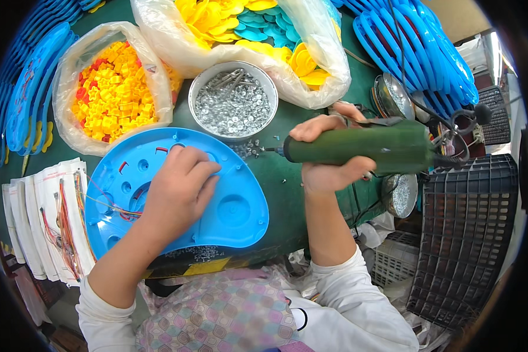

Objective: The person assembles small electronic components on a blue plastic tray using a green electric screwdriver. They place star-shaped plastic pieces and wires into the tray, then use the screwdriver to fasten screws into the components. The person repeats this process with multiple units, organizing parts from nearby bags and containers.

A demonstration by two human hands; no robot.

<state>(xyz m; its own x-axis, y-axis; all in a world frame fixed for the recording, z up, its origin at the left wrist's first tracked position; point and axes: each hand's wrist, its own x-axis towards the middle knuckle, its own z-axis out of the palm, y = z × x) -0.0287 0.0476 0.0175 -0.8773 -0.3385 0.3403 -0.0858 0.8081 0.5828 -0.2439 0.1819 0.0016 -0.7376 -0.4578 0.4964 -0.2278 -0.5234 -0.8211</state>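
Observation:
My left hand (pixel 185 179) rests over a blue plastic shell (pixel 240 176), fingers bent and pressed together near its upper edge; whatever they pinch is hidden. Thin coloured wires (pixel 120 209) run across the shell beneath that hand, and small red parts (pixel 123 167) sit in it. In my right hand (pixel 328 176) is a green electric screwdriver (pixel 358 149), held level with its bit pointing left. The bit's tip reaches a small heap of loose screws (pixel 249 148) on the green table, just beyond the shell's right side.
A round metal bowl (pixel 192 97) of screws stands behind the shell. Plastic bags hold small yellow and red parts (pixel 117 94) and yellow and teal pieces (pixel 264 29). Stacked blue shells (pixel 410 47) flank the table. Wire bundles (pixel 64 229) lie left; a black crate (pixel 463 234) stands right.

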